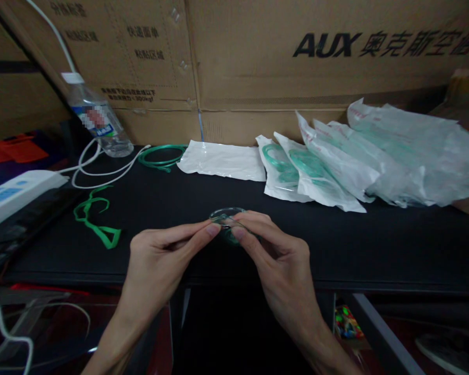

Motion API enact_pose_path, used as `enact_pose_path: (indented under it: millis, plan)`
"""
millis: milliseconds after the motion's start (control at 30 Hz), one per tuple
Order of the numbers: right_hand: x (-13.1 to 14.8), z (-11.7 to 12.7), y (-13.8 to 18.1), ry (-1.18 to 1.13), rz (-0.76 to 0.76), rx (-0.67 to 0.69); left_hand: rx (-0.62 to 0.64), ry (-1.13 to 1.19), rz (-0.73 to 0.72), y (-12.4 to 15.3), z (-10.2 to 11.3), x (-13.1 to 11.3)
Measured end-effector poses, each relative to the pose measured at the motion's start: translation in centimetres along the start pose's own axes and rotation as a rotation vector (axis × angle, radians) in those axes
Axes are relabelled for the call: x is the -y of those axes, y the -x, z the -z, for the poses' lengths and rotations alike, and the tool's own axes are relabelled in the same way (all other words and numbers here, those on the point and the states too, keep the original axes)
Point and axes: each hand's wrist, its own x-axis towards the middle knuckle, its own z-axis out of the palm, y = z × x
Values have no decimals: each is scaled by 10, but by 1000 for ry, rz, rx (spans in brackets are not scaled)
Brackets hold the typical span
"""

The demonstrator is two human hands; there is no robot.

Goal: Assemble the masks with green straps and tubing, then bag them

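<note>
Between my hands, over the dark table, is a small clear, green-tinted plastic piece with a curved rim; it resembles a breathing mask, but my fingers cover much of it. My left hand pinches its left side between thumb and forefinger. The right side is gripped by my right hand, thumb and fingers pressed together close to the left thumb. A green strap lies loosely twisted to the left of my left hand. Farther back rests a coil of green tubing.
A flat white pouch lies behind my hands. Several clear-fronted pouches with green tubing are stacked at the right. A water bottle, white cable and power strip stand left. Cardboard walls the back.
</note>
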Motion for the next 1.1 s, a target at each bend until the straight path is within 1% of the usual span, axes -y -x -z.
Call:
enact_pose_path:
  millis: [200, 400, 533, 667, 767, 833, 900, 933, 1000, 1067, 1100]
  plan:
    - [-1, 2, -1, 33, -13, 34, -2, 4, 39, -1, 1, 3]
    - [-2, 3, 0, 84, 27, 57, 23, 45, 90, -1, 3, 7]
    - [-1, 3, -2, 77, 11, 70, 50, 93, 118, -1, 3, 7]
    - [1, 6, -4, 4, -75, 126, 112, 173, 184, -3, 3, 8]
    - [1, 9, -5, -130, -167, 159, 172, 245, 231, -3, 3, 9]
    - [0, 11, -5, -224, -222, 181, 190, 262, 240, -4, 3, 9]
    - [0, 13, -6, -289, -282, 208, 183, 257, 206, -4, 2, 9]
    - [0, 13, -6, -304, -313, 219, 170, 247, 161, -4, 2, 8]
    - [1, 15, -6, -304, -359, 238, 163, 214, 19, -4, 3, 6]
    - [3, 17, -7, -297, -389, 265, 202, 172, -117, -5, 5, 4]
    - [5, 18, -8, -299, -401, 285, 243, 151, -153, -5, 6, 2]
